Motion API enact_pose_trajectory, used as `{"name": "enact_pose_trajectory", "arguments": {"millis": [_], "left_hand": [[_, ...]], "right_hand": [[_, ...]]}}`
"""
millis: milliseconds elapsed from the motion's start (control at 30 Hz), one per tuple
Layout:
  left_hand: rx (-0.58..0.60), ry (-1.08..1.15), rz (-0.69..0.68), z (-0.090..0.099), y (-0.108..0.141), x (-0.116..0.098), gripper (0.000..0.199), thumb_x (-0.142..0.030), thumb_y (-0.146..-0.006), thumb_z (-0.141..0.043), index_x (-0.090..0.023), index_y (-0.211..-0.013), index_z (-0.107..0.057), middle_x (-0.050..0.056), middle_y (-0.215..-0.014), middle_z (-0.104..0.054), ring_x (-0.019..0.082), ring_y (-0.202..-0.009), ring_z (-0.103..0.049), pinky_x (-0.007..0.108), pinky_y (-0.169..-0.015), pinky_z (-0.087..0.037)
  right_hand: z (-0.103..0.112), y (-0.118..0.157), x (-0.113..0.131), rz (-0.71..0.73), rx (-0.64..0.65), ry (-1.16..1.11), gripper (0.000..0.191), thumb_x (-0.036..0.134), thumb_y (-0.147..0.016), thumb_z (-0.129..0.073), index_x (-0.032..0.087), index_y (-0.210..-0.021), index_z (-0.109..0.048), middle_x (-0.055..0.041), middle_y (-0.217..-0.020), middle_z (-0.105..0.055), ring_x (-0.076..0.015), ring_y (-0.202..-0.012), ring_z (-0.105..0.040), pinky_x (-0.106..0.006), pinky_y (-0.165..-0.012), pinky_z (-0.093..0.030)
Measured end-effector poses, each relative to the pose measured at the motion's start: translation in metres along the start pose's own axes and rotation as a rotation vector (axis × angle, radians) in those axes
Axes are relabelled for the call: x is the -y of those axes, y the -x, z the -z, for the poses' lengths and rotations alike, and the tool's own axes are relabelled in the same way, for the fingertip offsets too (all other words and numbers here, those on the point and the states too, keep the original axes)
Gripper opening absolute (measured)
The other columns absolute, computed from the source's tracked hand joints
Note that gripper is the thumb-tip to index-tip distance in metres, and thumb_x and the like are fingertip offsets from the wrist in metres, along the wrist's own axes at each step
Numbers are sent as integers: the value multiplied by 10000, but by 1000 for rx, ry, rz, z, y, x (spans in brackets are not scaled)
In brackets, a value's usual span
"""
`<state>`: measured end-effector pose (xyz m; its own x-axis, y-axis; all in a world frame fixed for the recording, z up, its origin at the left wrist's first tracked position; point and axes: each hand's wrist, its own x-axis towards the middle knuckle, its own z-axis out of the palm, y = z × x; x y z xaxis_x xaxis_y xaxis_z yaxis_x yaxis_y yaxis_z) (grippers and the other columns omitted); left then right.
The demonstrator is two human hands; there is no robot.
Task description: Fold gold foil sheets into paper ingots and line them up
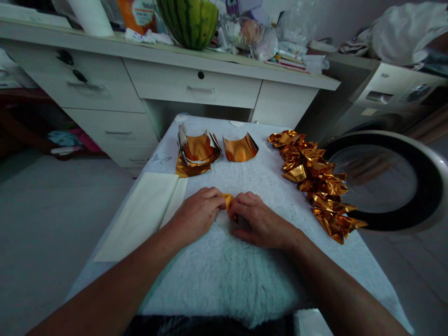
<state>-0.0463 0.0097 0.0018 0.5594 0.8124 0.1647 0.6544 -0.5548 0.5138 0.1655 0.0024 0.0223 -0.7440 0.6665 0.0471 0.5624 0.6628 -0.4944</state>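
A small piece of gold foil paper [227,200] lies between my two hands, low over the cloth-covered table [252,284]. My left hand [201,210] has its fingers closed on the left end of it. From the other side, my right hand [257,219] pinches the right end with curled fingers. Much of the paper is hidden under the fingers. Beyond the hands stands a curled stack of gold paper sheets [198,149], and beside it a single curved gold sheet [241,148]. Several folded gold foil pieces [308,172] lie in a heap along the right.
Pale folded sheets [140,210] lie at the table's left. Behind is a white desk [196,88] with drawers, carrying a cut watermelon [191,21], plastic bags and a white roll [91,16]. A washing machine [392,93] with its round door [425,186] swung out borders the right edge.
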Motion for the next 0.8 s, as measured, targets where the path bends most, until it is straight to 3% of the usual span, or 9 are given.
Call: {"name": "enact_pose_trajectory", "arguments": {"millis": [267,467,667,800], "left_hand": [[87,96,52,11,7,-6,124,-158,-779,-645,-212,-891,-638,41,-1087,-552,234,-1082,-514,412,-971,-442],[156,145,74,13,12,-8,303,-285,-637,-819,-231,-880,-646,48,-1159,-499,282,-1170,-457,455,-1013,-428],[118,138,70,9,11,-9,187,-195,-697,-772,-222,-837,-651,50,-1138,-515,260,-1145,-473,441,-1004,-432],[100,122,65,9,11,-8,95,-170,-748,-718,-216,-810,-663,52,-1128,-525,254,-1132,-482,439,-1004,-432]], "right_hand": [[-4,-1,-1,14,-42,-7,86,180,-880,-653,194,-965,-657,-56,-1012,-603,-198,-944,-499,-338,-836,-380],[-5,-1,1,-4,-62,10,135,165,-923,-582,219,-993,-685,-55,-969,-604,-192,-905,-495,-342,-823,-382],[0,2,6,9,-21,-23,297,125,-773,-686,202,-1057,-643,-63,-1040,-576,-216,-957,-476,-371,-867,-380],[0,3,6,-5,6,-3,207,174,-816,-684,201,-1020,-664,-65,-1055,-576,-217,-972,-476,-372,-873,-374]]}}
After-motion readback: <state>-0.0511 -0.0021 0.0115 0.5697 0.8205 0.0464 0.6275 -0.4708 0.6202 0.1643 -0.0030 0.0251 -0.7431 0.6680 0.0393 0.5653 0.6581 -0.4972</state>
